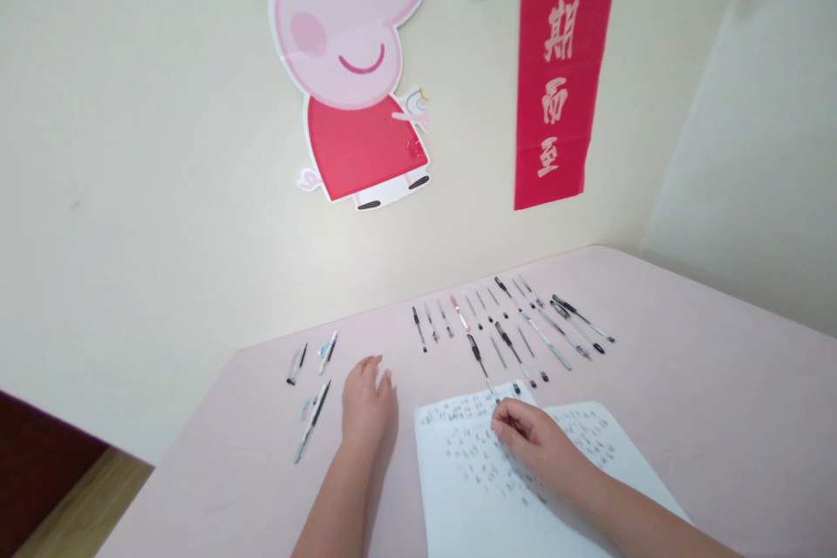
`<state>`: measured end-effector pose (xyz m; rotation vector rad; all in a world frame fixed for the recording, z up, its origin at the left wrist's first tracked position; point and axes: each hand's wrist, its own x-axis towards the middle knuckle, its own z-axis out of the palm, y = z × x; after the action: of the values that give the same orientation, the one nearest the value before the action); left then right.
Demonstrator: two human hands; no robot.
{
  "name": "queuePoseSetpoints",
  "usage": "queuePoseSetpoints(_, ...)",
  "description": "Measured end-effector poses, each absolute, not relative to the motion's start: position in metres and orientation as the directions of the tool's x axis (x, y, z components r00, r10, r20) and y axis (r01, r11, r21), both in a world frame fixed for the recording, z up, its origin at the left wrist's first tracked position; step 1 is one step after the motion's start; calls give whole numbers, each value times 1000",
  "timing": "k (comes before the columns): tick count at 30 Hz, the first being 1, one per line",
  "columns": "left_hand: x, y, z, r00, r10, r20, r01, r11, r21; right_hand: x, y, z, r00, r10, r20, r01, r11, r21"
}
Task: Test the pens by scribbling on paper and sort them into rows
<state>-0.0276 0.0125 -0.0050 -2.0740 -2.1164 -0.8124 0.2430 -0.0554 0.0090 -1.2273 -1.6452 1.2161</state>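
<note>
My left hand (pixel 367 397) rests on the pink tabletop with nothing in it, its fingers apart and loosely bent. To its left lie a white-and-black pen (pixel 312 423) and several small pen parts (pixel 307 406). My right hand (pixel 533 438) is over a white sheet (pixel 458 497) covered in handwritten marks. Its fingers pinch the near end of a black pen (pixel 479 359), which points away toward the wall. Part of the grip is hidden behind the fingers. Just beyond the paper, several pens and refills lie side by side, among them a black pen (pixel 513 349).
The pink table (pixel 706 418) meets the wall at the back. A red-and-white pen (pixel 460 314) and a light-blue pen (pixel 546 338) lie among the rows. A pig cutout (pixel 366 144) and a red banner (pixel 555 122) hang on the wall.
</note>
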Motion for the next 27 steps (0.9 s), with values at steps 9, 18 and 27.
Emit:
queuePoseSetpoints(9,-121,1,22,-381,905,187,924,367,106,242,-55,9,-248,968,40,255,104,-961)
queuePoseSetpoints(18,-149,5,8,-439,898,10,880,428,209,243,-54,5,-250,968,18,240,80,-968)
queuePoseSetpoints(27,-107,11,2,-285,953,107,935,252,249,242,-53,4,-244,970,-4,253,59,-966)
